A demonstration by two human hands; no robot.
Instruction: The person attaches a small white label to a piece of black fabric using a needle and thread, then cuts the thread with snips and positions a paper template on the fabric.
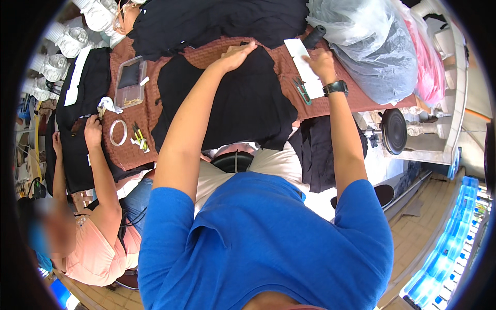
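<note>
A black garment (227, 98) lies spread over the table's front edge, partly on my lap. My left hand (238, 55) rests on its upper part, fingers stretched out toward the right. My right hand (322, 66), below a wristwatch, is over a long white card strip (305, 67). Its thumb and bent fingers look apart; whether they touch the strip is hard to tell. A black thread cone (315, 36) lies just beyond that hand. Green-handled thread snips (303, 93) lie beside the strip's near end.
The table has a brown textured cloth (147, 116). A clear plastic box (129, 85), a white ring (118, 133) and yellow-handled snips (138, 135) lie left. More black fabric (222, 23) covers the back. Full plastic bags (372, 51) stand right. A co-worker (103, 227) handles black cloth at left.
</note>
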